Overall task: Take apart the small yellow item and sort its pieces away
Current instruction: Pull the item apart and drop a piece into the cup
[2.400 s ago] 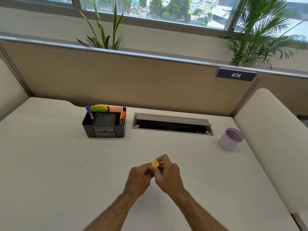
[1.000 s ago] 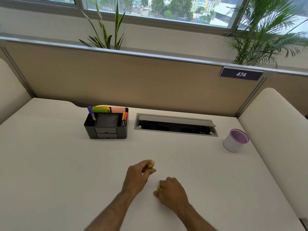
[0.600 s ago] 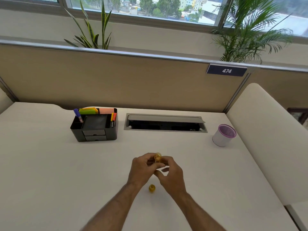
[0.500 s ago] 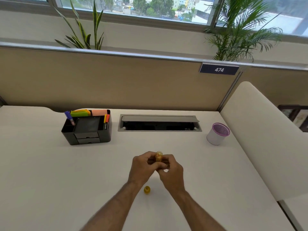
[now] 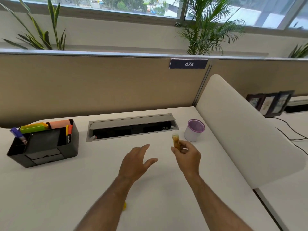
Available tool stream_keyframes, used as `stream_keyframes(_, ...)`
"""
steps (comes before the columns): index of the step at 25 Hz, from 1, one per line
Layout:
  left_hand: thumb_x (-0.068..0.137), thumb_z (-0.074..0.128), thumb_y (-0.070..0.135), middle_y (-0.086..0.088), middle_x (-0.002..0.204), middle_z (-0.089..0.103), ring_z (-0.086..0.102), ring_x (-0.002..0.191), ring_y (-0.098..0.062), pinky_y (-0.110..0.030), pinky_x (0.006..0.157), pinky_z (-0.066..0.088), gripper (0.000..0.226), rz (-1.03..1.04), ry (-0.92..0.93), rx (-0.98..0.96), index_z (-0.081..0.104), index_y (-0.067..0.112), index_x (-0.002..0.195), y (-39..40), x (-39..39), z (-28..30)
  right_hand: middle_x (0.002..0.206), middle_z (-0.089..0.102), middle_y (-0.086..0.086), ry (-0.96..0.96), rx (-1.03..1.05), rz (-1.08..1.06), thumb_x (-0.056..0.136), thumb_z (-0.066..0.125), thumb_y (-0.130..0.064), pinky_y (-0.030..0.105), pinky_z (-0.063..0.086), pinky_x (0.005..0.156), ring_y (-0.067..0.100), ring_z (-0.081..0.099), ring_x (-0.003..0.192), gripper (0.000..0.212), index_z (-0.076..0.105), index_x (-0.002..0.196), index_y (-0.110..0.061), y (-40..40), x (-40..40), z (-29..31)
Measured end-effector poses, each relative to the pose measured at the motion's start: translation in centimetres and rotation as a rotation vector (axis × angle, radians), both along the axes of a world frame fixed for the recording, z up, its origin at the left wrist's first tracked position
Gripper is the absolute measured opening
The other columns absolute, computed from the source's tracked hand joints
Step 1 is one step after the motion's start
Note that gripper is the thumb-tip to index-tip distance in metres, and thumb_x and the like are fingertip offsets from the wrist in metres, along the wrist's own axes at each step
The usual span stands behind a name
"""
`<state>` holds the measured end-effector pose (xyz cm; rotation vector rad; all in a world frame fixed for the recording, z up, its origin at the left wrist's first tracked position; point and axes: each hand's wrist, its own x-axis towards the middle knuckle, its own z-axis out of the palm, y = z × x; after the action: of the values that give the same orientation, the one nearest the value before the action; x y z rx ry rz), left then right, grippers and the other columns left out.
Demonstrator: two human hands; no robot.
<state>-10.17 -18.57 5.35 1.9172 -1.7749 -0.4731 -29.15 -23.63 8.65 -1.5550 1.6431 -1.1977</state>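
Seemingly about halfway, the right hand (image 5: 187, 155) is pinching the yellow tube (image 5: 176, 142) upright near the purple-rimmed cup (image 5: 194, 130), while the left hand (image 5: 135, 161) is hovering spread and empty, leaving 1 yellow cap (image 5: 124, 206) lying unsorted on the desk (image 5: 50, 189).

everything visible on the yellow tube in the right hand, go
The yellow tube is small, amber-yellow and looks like translucent plastic, with a paler, open-looking top end. It stands nearly upright, tilted slightly left, pinched at its lower part by the right hand above the desk. It sits just left of the white cup, not touching it. Motion blur hides finer detail.
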Motion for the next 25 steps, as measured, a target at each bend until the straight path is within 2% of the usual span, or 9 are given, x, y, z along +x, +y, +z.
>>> stream_keyframes(2, 0.078, 0.03, 0.08, -0.002, 0.138, 0.056, 0.049, 0.126, -0.022, -0.039, 0.101, 0.042, 0.085, -0.11, -0.115, 0.01, 0.042, 0.024, 0.14, -1.5, -0.3, -0.7, 0.093, 0.074, 0.006, -0.003, -0.021, -0.078, 0.077, 0.083, -0.014, 0.018, 0.051, 0.07, 0.018, 0.069, 0.079, 0.032, 0.073, 0.107, -0.009, -2.6, -2.2, 0.7)
stream_keyframes(4, 0.068, 0.008, 0.088, -0.002, 0.142, 0.052, 0.045, 0.131, -0.024, -0.041, 0.106, 0.037, 0.103, -0.184, -0.187, 0.018, 0.04, 0.023, 0.142, -3.2, -0.9, -1.3, 0.094, 0.074, 0.008, 0.031, -0.042, -0.126, 0.08, 0.081, -0.017, 0.026, 0.054, 0.073, 0.021, 0.067, 0.083, 0.033, 0.073, 0.111, -0.01, -5.4, -4.5, 1.1)
stream_keyframes(7, 0.064, -0.003, 0.087, -0.003, 0.152, 0.04, 0.032, 0.14, -0.025, -0.044, 0.114, 0.026, 0.11, -0.235, -0.266, 0.059, 0.032, 0.022, 0.146, -5.5, -2.0, -3.1, 0.093, 0.072, 0.006, 0.117, -0.046, -0.151, 0.081, 0.079, -0.016, 0.025, 0.053, 0.071, 0.021, 0.064, 0.083, 0.036, 0.07, 0.116, -0.008, -8.8, -7.1, 1.6)
stream_keyframes(9, 0.07, -0.002, 0.085, -0.005, 0.154, 0.036, 0.028, 0.143, -0.026, -0.049, 0.115, 0.023, 0.106, -0.237, -0.332, 0.084, 0.029, 0.02, 0.147, -6.8, -2.7, -4.4, 0.091, 0.071, 0.006, 0.147, -0.023, -0.165, 0.081, 0.079, -0.012, 0.023, 0.051, 0.07, 0.02, 0.063, 0.081, 0.037, 0.069, 0.116, -0.005, -10.7, -8.2, 1.8)
stream_keyframes(13, 0.08, 0.02, 0.083, -0.01, 0.154, 0.034, 0.03, 0.142, -0.031, -0.058, 0.114, 0.015, 0.095, -0.19, -0.409, 0.173, 0.033, 0.016, 0.146, -8.1, -3.7, -7.1, 0.084, 0.068, 0.003, 0.17, 0.042, -0.214, 0.074, 0.08, -0.011, 0.038, 0.057, 0.08, 0.025, 0.067, 0.079, 0.035, 0.068, 0.106, -0.008, -14.1, -9.2, 1.1)
stream_keyframes(15, 0.079, 0.024, 0.085, -0.01, 0.158, 0.023, 0.02, 0.145, -0.031, -0.06, 0.111, 0.005, 0.097, -0.177, -0.397, 0.188, 0.025, 0.018, 0.149, -8.1, -4.0, -8.5, 0.085, 0.072, 0.005, 0.162, 0.053, -0.214, 0.07, 0.082, -0.009, 0.036, 0.056, 0.079, 0.026, 0.069, 0.079, 0.035, 0.068, 0.102, -0.009, -15.5, -9.2, 0.5)
stream_keyframes(19, 0.082, 0.023, 0.083, -0.009, 0.159, 0.02, 0.017, 0.146, -0.03, -0.065, 0.11, 0.005, 0.091, -0.149, -0.404, 0.213, 0.023, 0.021, 0.15, -7.9, -4.1, -10.0, 0.089, 0.076, 0.011, 0.225, 0.023, -0.158, 0.074, 0.079, -0.004, 0.028, 0.051, 0.075, 0.027, 0.07, 0.082, 0.028, 0.073, 0.1, -0.009, -17.4, -9.3, -0.6)
stream_keyframes(22, 0.082, 0.025, 0.083, -0.01, 0.158, 0.022, 0.019, 0.145, -0.03, -0.065, 0.108, 0.005, 0.091, -0.164, -0.404, 0.214, 0.025, 0.022, 0.149, -8.1, -4.0, -10.2, 0.096, 0.076, 0.009, 0.255, -0.006, -0.139, 0.078, 0.074, -0.004, 0.025, 0.047, 0.075, 0.026, 0.069, 0.084, 0.036, 0.07, 0.113, -0.011, -17.7, -9.0, -1.0)
stream_keyframes(25, 0.082, 0.025, 0.083, -0.01, 0.158, 0.023, 0.017, 0.145, -0.03, -0.065, 0.107, 0.006, 0.091, -0.164, -0.393, 0.225, 0.026, 0.022, 0.149, -8.4, -4.0, -10.3, 0.093, 0.074, 0.001, 0.263, -0.037, -0.154, 0.08, 0.075, -0.009, 0.026, 0.045, 0.075, 0.023, 0.065, 0.079, 0.066, 0.048, 0.139, -0.018, -17.6, -8.6, -1.3)
